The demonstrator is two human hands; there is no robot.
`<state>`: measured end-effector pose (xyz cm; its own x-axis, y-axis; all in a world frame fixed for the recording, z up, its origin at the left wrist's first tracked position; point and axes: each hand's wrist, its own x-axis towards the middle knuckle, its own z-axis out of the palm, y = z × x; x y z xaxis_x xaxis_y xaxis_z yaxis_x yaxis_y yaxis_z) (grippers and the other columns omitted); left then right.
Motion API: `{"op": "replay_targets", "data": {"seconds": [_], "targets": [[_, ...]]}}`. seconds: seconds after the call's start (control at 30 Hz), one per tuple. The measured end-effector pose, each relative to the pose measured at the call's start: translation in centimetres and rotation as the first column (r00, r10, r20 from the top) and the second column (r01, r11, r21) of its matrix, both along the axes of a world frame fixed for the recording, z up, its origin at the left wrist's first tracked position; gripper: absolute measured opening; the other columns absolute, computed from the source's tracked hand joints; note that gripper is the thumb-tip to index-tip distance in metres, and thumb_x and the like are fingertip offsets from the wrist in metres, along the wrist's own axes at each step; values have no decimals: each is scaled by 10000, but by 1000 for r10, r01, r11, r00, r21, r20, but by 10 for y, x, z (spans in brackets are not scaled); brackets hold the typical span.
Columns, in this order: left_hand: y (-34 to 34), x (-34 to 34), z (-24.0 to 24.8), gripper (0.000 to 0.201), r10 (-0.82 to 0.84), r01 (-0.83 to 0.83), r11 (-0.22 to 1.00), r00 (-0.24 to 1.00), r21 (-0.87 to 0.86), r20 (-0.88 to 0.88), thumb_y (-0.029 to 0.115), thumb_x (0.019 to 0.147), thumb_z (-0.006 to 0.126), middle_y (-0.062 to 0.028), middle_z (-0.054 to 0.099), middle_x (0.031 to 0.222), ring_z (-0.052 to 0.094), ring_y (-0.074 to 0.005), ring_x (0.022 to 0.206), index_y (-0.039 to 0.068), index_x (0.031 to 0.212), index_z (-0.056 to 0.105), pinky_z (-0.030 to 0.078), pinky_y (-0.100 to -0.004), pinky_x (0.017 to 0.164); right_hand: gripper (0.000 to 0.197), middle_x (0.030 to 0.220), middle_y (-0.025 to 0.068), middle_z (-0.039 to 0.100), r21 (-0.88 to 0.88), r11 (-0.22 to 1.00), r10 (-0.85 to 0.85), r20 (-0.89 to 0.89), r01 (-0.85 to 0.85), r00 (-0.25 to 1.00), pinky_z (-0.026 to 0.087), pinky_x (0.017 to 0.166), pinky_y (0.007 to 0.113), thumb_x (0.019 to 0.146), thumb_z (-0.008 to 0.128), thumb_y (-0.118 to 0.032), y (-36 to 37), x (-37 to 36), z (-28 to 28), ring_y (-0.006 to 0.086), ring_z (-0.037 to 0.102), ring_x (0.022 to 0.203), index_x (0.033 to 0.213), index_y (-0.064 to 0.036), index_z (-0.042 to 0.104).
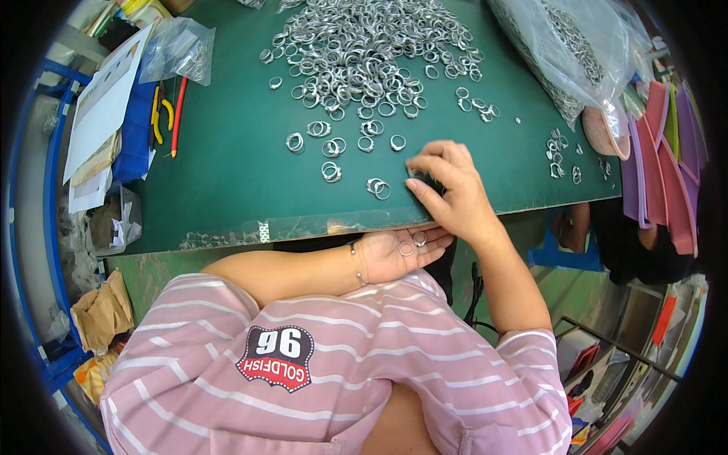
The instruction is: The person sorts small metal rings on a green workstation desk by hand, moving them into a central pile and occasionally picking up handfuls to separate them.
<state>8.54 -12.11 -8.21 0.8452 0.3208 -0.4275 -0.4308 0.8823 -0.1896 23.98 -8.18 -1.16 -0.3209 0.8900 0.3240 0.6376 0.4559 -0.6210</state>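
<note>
My left hand (385,255) lies palm up just below the table's front edge, its fingers stretched flat. Two silver-coloured rings rest loose on it: one ring (406,248) on the palm and another ring (419,240) by the fingers. Over the table edge, my right hand (449,186) is closed, thumb and curled fingers brought near each other; whatever lies between them is too small and hidden to name. Left of it on the green tabletop sits a pair of rings (378,189), with a single ring (398,142) farther back. A large heap of rings (364,53) covers the table's far middle.
Small ring groups lie at the right, one small group (557,152) near the edge. A clear plastic bag (576,45) of rings stands behind a pink bowl (607,129). Yellow-handled pliers (160,114), a red pen (180,117) and papers (106,98) lie at the left.
</note>
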Motion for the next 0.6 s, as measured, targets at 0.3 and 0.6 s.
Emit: {"op": "replay_targets", "data": {"seconds": [0.3,0.6], "targets": [[-10,-37,-4,312,65,-44,994,972,-100,224,260,1067,369,-121,606,1236,613,-251,1136,81,1264,532,504,-441,1038,236,1057,128,620,156,977,155,-44,-146,987,478,859,424,778,719,-37,-27,-42,2,330,579,974,1008,-12,674],[-14,-56,-12,338,121,-102,992,923,-70,365,265,1065,368,-132,606,1276,596,-267,1186,48,1247,553,490,-465,1048,189,1003,101,617,44,914,405,-52,-403,913,438,821,416,777,721,-87,-19,-43,14,294,586,917,962,-68,686]]}}
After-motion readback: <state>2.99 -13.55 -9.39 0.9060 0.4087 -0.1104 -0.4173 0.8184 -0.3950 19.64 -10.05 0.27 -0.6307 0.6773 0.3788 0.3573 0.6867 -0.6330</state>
